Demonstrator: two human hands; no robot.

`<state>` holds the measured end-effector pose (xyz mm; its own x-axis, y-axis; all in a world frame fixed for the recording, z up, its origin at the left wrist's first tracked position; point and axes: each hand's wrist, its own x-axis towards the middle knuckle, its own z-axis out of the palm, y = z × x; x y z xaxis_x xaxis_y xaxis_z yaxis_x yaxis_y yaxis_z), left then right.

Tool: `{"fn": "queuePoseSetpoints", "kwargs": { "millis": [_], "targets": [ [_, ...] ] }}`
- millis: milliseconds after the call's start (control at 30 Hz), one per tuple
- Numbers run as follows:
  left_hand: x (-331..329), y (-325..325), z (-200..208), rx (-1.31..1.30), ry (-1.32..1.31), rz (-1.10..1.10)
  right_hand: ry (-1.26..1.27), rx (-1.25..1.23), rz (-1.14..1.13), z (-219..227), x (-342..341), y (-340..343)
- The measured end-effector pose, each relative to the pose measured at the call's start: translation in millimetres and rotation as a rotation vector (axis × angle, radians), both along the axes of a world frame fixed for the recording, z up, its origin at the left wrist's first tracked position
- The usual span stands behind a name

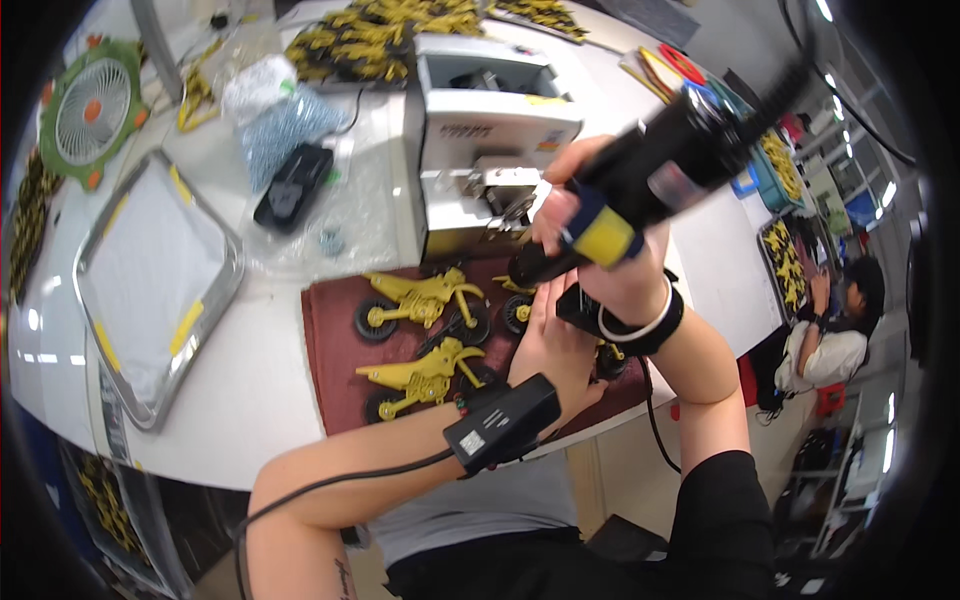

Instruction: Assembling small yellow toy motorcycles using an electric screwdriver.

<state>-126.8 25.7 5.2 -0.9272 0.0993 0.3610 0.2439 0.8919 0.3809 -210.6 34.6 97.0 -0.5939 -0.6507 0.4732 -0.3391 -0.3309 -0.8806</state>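
My right hand (640,275) is wrapped round a black electric screwdriver (660,165), tilted with its nose down to the left and a cord running from its upper end. Below that nose, my left hand (555,350) presses with outstretched fingers over a yellow toy motorcycle on the mat. Most of that motorcycle is hidden; a black wheel (516,314) shows left of my fingers. Two more yellow toy motorcycles, an upper one (415,297) and a lower one (422,372), lie to the left on the dark red mat (335,345). The screwdriver's tip is hidden.
Beyond the mat stands a white box-shaped machine (480,125). A metal tray (90,290), green fan (95,115), bag of blue-grey bits (285,130) and black handheld device (293,187) are to the left. Yellow parts (380,40) pile up behind. Another person (825,345) sits far right.
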Motion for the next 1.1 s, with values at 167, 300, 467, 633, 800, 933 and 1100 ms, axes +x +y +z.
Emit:
{"fn": "queuePoseSetpoints", "kwargs": {
  "millis": [167,300,467,633,800,933,1100],
  "targets": [
    [-1,3,15,0.003,-0.044,-0.051,0.020,-0.316,0.048,14,-2,61],
    [2,6,8,-0.066,-0.074,-0.012,-0.052,-0.732,0.005,5,-12,106],
    [7,-4,31,-0.064,-0.158,-0.043,-0.117,-0.811,-0.264,-12,-1,164],
    [-3,-19,45,-0.284,-0.271,-0.052,-0.554,-0.840,-0.510,-59,9,209],
    [-11,-22,45,-0.139,-0.280,0.013,-0.920,-0.887,-0.543,-91,4,209],
    [-17,-21,44,-0.078,-0.256,-0.041,-1.038,-0.949,-0.509,-100,3,210],
    [-9,-22,56,-0.072,-0.138,-0.082,-0.983,-0.949,-0.500,-103,3,204]
  ]
}}
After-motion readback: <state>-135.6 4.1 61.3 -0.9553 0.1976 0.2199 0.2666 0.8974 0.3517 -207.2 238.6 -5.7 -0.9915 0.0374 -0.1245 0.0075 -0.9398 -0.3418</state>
